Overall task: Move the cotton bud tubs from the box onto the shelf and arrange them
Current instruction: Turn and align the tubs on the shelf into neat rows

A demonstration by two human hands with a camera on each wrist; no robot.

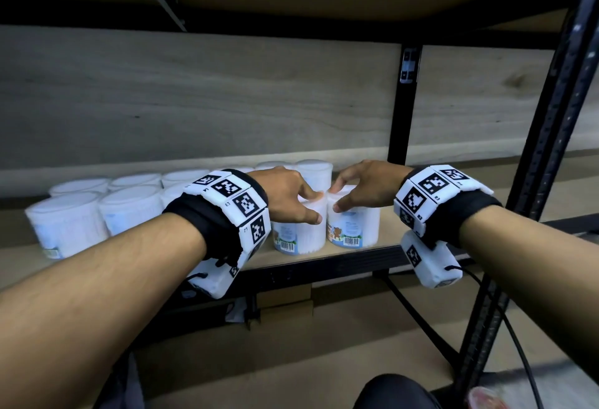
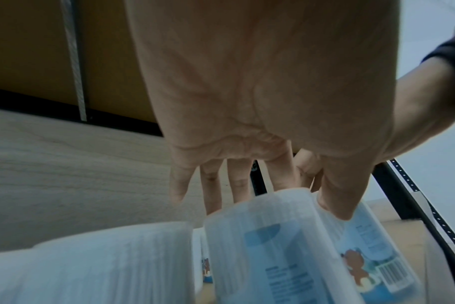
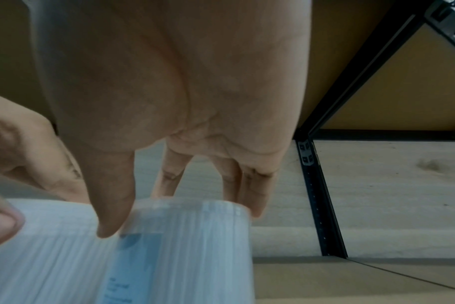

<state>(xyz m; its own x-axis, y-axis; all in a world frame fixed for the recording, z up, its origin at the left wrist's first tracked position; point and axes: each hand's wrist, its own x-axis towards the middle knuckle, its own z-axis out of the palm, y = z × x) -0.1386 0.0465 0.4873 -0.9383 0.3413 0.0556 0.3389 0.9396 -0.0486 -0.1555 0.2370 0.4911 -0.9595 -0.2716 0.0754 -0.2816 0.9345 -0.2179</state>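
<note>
Two white cotton bud tubs with bear labels stand side by side at the front of the wooden shelf (image 1: 405,230). My left hand (image 1: 304,204) grips the left tub (image 1: 299,233) from above, thumb on its front and fingers over its top. My right hand (image 1: 348,196) grips the right tub (image 1: 355,227) the same way. In the left wrist view the fingers reach down behind the left tub (image 2: 260,246), with the right tub (image 2: 372,246) beside it. The right wrist view shows the thumb on the front of the right tub (image 3: 182,246).
Several more tubs (image 1: 71,220) stand in rows along the shelf to the left, and one (image 1: 314,170) stands behind my hands. A black upright (image 1: 398,100) rises at the back, and a front post (image 1: 551,149) at the right. Bare shelf lies right of the tubs. Cardboard (image 1: 291,298) and a cable (image 1: 421,321) lie below.
</note>
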